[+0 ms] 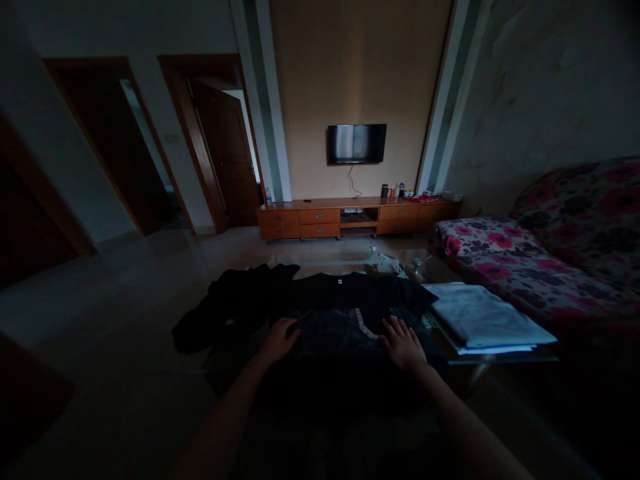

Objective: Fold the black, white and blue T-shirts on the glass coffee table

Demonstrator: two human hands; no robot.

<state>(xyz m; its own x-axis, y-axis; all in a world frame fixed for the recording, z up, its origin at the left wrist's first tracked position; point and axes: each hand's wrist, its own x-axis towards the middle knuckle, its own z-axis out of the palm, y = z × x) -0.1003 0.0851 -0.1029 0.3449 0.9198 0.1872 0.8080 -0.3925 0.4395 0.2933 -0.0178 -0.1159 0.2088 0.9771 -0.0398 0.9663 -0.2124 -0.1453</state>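
Observation:
A black T-shirt [360,287] with a small white neck label lies spread on a glass coffee table. Its lower part carries a dark patterned area [325,331] with a pale strip at its right side; whether this is a print or a separate cloth I cannot tell. My left hand [280,339] rests on the left edge of that area, fingers stretched out and pointing inward. On the right edge lies my right hand [404,341], flat with its fingers apart. Dim light hides the fabric nearest me.
Dark clothing [240,297] is heaped to the left. Folded pale cloth [487,319] lies on the glass table [505,358] at right, beside a flowered sofa [500,240]. Farther off stand a wooden TV cabinet [320,217] and a wall-mounted television [357,144].

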